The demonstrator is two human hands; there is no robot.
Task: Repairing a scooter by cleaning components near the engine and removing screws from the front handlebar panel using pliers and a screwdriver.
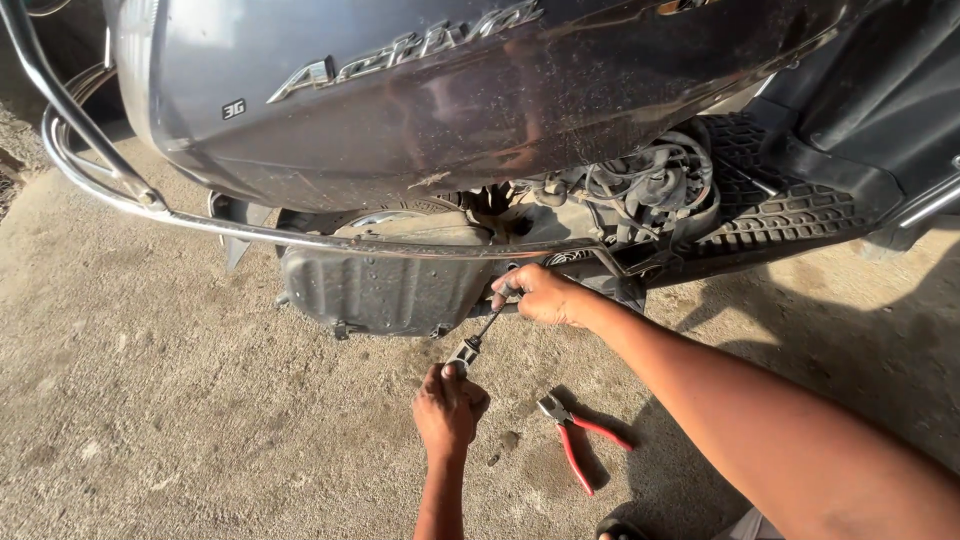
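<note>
A person crouches beside a grey scooter (400,110) that stands on a rough concrete floor (150,400), and both bare hands work low at its underside. The left hand (447,405) is closed in a tight grip around the handle end of a slim tool (478,338), a thin dark shaft with a metal collar just above the fist; the handle itself is hidden inside the fingers. The shaft slants up and to the right from this hand toward the engine. The right hand (540,295) is curled around the upper end of the same tool, fingertips pinched narrow at the point where the shaft meets the machine, just below the chrome guard rail (300,236) that runs along the scooter's side. What the tip touches cannot be made out behind the fingers.

The tool thus lies between the two hands, in the air just in front of the dusty grey engine cover (380,290), which sits to the left of the right hand. Tangled cables and a round fan housing (660,185) show above and to the right, under the black ribbed footboard (790,200).

On the floor, just right of the left hand and below the right forearm, red-handled pliers (575,440) lie untouched, handles pointing toward the person.
</note>
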